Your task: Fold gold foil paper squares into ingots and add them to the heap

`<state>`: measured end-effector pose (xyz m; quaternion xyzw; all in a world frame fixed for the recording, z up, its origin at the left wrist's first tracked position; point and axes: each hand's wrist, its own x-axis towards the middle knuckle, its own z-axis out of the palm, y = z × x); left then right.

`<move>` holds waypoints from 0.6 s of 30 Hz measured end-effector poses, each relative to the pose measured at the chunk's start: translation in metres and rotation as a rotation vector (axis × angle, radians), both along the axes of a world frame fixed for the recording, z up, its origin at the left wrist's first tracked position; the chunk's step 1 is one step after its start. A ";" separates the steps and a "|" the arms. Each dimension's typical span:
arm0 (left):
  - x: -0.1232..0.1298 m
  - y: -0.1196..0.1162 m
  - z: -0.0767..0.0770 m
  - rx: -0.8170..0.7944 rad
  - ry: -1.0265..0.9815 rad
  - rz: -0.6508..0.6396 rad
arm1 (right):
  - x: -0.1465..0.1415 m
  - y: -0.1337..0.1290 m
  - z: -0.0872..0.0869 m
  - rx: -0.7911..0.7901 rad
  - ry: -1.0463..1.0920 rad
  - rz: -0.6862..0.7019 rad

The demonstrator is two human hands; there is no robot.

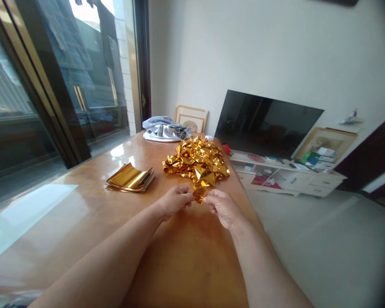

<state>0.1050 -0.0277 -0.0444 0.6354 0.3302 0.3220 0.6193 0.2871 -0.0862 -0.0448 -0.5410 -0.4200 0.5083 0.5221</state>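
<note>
Between my two hands is a small piece of folded gold foil paper (199,193), just in front of a large heap of folded gold foil pieces (200,156). My left hand (179,200) pinches its left side, fingers closed. On its right side the fingers of my right hand (220,204) are closed in a pinch as well. The exact shape of the piece is partly hidden by my fingers. To the left lies a stack of flat gold foil sheets (130,177), slightly curled and uneven at the edges.
All this rests on a shiny brown wooden table (192,265). Folded grey-blue cloth (163,129) lies at its far end, and a pale sheet (28,214) at the left. Beyond the right edge stand a white cabinet (285,179) and a dark television (266,122).
</note>
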 end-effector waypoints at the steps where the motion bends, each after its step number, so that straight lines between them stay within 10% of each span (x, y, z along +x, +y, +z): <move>1: 0.000 0.000 0.000 -0.014 -0.009 -0.008 | 0.001 0.000 0.000 0.000 0.019 0.002; 18: -0.001 0.002 -0.004 -0.120 -0.009 -0.036 | -0.003 0.000 0.004 -0.058 0.076 -0.022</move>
